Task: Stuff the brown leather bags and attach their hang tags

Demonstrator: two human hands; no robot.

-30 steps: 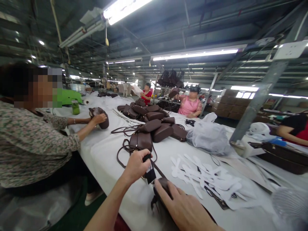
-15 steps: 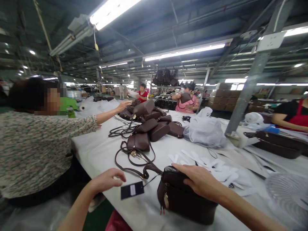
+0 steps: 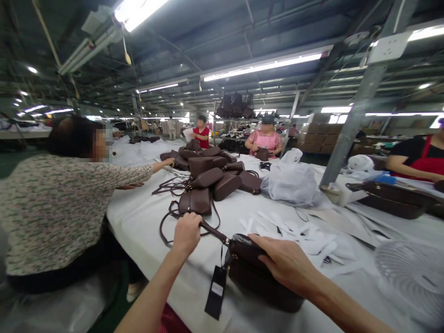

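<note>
A dark brown handbag lies on the white-covered table in front of me. My right hand rests over its top edge, thumb on the near side and fingers along the top, holding it. My left hand is closed around the bag's brown strap, which runs taut to the bag's left end. A black tag with a white label hangs from that end. Just beyond my left hand lies another brown bag with its strap looped on the table.
A pile of brown bags is mid-table. A person at the left reaches into it. White strips, clear plastic, a fan and a metal post are to the right.
My left hand has moved up and right and closed on the strap, pulling it taut. The tag now hangs down. The person at the left has lowered the reaching hand onto the pile.
</note>
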